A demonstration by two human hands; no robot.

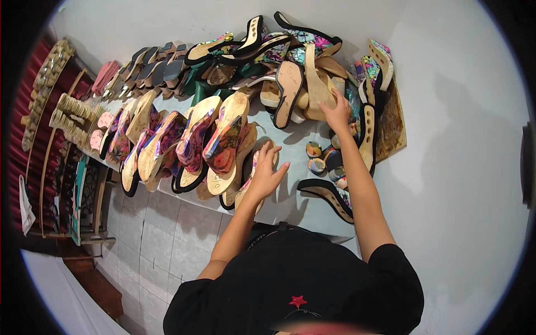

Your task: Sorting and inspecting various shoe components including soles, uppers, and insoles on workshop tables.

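Pale wood, by its look, is met by the right hand (338,116): the thumb is laid against the broad end of a form (319,86), and the fingers are half bent along its right edge. Whether it is firmly gripped cannot be told. The form is leaned upright at the front of the pile, its narrow end pointed at the wall (357,19). It should be found stiff, fairly light and hard to damage, though smooth enough to slide; it would best be taken across the broad end, thumb on the face and fingers behind.

The left hand (267,175) is held loosely spread over the last sandal (242,195) of the flowered row; nothing is seen gripped. Its cloth strap should be soft, its sole stiff.

Just left of the form, a black-edged sole (288,92) is propped. Nearer the body, patterned rolls (314,149) and a black-edged wedge (329,195) are set on the table (290,153).
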